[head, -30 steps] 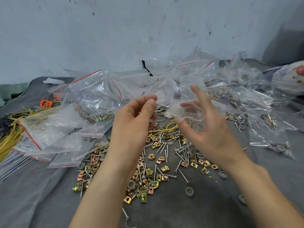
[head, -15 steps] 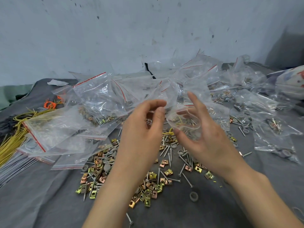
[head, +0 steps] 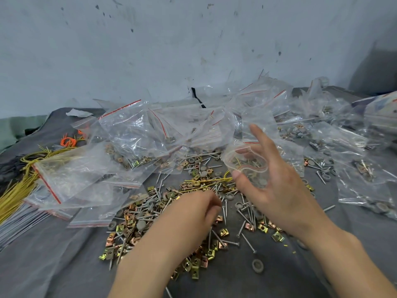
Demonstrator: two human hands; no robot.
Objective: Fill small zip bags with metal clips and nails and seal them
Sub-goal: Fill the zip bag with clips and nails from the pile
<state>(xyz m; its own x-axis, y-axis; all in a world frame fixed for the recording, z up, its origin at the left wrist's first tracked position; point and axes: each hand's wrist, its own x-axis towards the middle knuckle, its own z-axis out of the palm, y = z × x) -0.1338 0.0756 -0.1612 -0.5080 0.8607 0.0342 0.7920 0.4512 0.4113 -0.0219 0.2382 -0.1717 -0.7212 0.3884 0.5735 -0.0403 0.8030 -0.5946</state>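
Yellow wires (head: 12, 190) lie far left on the grey cloth (head: 53, 265) over the bench, with orange bands (head: 68, 140) behind them. Next right is a stack of flat empty bags (head: 71, 175). Behind it, filled bags (head: 133, 134) are heaped toward the wall.

Centre: loose clips (head: 129, 231) and nails (head: 247, 241) are spread in one pile. The left hand (head: 193, 216) is down on that pile, palm down. Its fingers (head: 211, 209) are curled into the clips and nails. The tips are hidden, so I cannot tell if anything is gripped.

Just right of it and higher, the bag (head: 245, 162) is held above the pile, mouth gaping toward the left hand. The right hand (head: 277, 190) holds it. The thumb (head: 238, 175) pinches the near lip and the middle fingers sit behind the far side. The index finger (head: 257, 134) is straight and points up.

One washer (head: 257, 265) lies alone near the right forearm. The far-right bags (head: 361, 168) hold hardware.

Versus half a second ago, the left hand was up at the bag's mouth and has now dropped to the pile. The right hand has kept its hold on the bag.
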